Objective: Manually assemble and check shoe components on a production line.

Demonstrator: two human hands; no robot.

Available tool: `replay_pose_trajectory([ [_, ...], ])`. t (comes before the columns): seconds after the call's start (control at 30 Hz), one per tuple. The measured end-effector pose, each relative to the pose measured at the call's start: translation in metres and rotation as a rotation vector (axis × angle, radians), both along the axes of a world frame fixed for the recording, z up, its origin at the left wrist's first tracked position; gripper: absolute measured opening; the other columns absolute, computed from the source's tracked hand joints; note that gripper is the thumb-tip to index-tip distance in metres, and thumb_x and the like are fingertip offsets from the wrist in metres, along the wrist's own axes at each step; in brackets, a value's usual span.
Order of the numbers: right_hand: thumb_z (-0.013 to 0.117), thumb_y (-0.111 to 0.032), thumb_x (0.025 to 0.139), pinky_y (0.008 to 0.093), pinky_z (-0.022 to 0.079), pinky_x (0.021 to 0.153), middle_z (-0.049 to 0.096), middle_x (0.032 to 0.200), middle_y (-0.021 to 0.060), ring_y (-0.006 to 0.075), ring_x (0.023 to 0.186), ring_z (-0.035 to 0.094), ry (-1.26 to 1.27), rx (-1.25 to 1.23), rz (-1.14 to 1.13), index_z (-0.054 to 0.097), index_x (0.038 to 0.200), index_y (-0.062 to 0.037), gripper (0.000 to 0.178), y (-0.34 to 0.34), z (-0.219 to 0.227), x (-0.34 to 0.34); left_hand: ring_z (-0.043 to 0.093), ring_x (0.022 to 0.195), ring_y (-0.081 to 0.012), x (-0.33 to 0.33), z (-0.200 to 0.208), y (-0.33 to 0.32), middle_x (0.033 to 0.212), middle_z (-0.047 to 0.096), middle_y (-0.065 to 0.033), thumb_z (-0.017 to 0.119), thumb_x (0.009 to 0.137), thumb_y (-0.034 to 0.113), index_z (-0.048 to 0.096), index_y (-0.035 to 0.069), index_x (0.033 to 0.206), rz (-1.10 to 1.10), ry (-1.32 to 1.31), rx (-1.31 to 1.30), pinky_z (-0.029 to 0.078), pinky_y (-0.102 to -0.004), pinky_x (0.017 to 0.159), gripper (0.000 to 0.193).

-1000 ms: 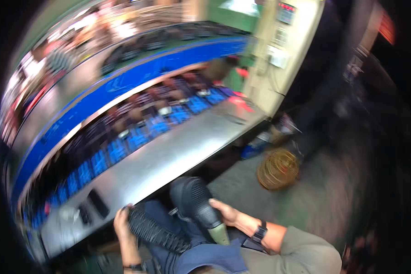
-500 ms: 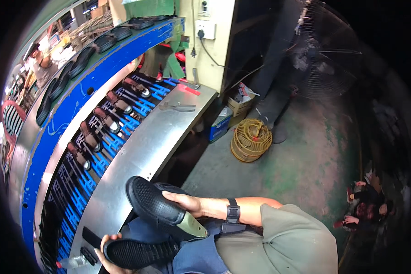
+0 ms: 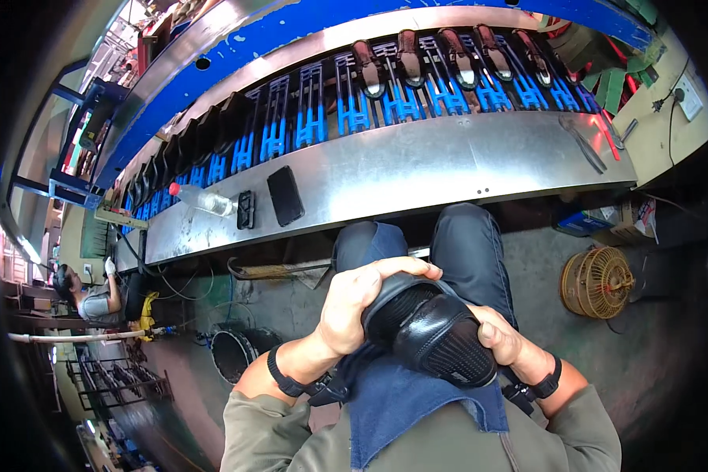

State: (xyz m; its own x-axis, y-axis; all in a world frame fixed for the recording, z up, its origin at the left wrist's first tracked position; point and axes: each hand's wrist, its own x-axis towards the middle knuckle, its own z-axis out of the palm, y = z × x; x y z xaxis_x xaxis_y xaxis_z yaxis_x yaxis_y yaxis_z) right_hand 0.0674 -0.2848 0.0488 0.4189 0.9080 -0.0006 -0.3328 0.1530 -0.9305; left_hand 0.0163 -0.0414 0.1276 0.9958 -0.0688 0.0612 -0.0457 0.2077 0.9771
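Above my lap, a black shoe with a perforated surface is gripped by my right hand, the thumb resting on its side. My left hand is closed round the rim of a black shoe sole, whose ribbed inside faces up. Sole and shoe lie against each other, overlapping, and I cannot tell how far one sits in the other. A blue apron spreads beneath them.
Ahead runs a metal bench bearing a phone, a small black item, a red-capped bottle and pliers. Behind it, brown shoes rest on a blue-barred rack. A round cage, a bucket and a person are around.
My view has swung left toward the bench. The sole and the shoe, held apart before, have been brought together over my lap. The shoe's green last no longer shows.
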Motion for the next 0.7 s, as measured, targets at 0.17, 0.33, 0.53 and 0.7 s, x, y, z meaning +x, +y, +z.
replay_pose_trajectory([
  [0.17, 0.042, -0.065, 0.096, 0.0334, 0.048, 0.084, 0.067, 0.103, 0.0136, 0.0201, 0.097, 0.062, -0.103, -0.032, -0.050, 0.056, 0.126, 0.0074, 0.080, 0.008, 0.000, -0.007, 0.063, 0.117, -0.0408, -0.009, 0.014, 0.003, 0.123, 0.066, -0.0307, 0.035, 0.101, 0.048, 0.062, -0.010, 0.122, -0.011, 0.021, 0.077, 0.047, -0.0492, 0.107, 0.068],
  [0.33, 0.042, -0.061, 0.097, 0.0348, 0.046, 0.076, 0.060, 0.089, 0.0096, 0.0184, 0.084, 0.056, -0.146, -0.051, -0.034, 0.058, 0.114, 0.0048, 0.069, 0.011, -0.013, -0.008, 0.064, 0.117, -0.0400, -0.016, 0.015, 0.003, 0.123, 0.065, -0.0312, 0.035, 0.099, 0.050, 0.062, -0.011, 0.122, 0.016, -0.022, 0.171, 0.048, -0.0480, 0.105, 0.071],
  [0.53, 0.042, -0.059, 0.098, 0.0318, 0.044, 0.071, 0.058, 0.086, 0.0063, 0.0150, 0.080, 0.054, -0.123, -0.034, -0.040, 0.059, 0.114, 0.0033, 0.066, 0.014, -0.010, -0.008, 0.064, 0.116, -0.0396, -0.019, 0.020, 0.001, 0.123, 0.065, -0.0311, 0.034, 0.098, 0.049, 0.062, -0.012, 0.122, 0.043, -0.009, 0.216, 0.048, -0.0468, 0.105, 0.071],
  [0.7, 0.043, -0.060, 0.098, 0.0310, 0.043, 0.069, 0.056, 0.083, 0.0044, 0.0133, 0.077, 0.052, -0.069, -0.052, -0.055, 0.059, 0.114, 0.0022, 0.066, 0.014, -0.009, -0.012, 0.063, 0.117, -0.0333, -0.020, 0.017, 0.000, 0.125, 0.065, -0.0268, 0.037, 0.101, 0.030, 0.063, -0.012, 0.123, 0.020, -0.067, 0.125, 0.045, -0.0408, 0.107, 0.055],
])
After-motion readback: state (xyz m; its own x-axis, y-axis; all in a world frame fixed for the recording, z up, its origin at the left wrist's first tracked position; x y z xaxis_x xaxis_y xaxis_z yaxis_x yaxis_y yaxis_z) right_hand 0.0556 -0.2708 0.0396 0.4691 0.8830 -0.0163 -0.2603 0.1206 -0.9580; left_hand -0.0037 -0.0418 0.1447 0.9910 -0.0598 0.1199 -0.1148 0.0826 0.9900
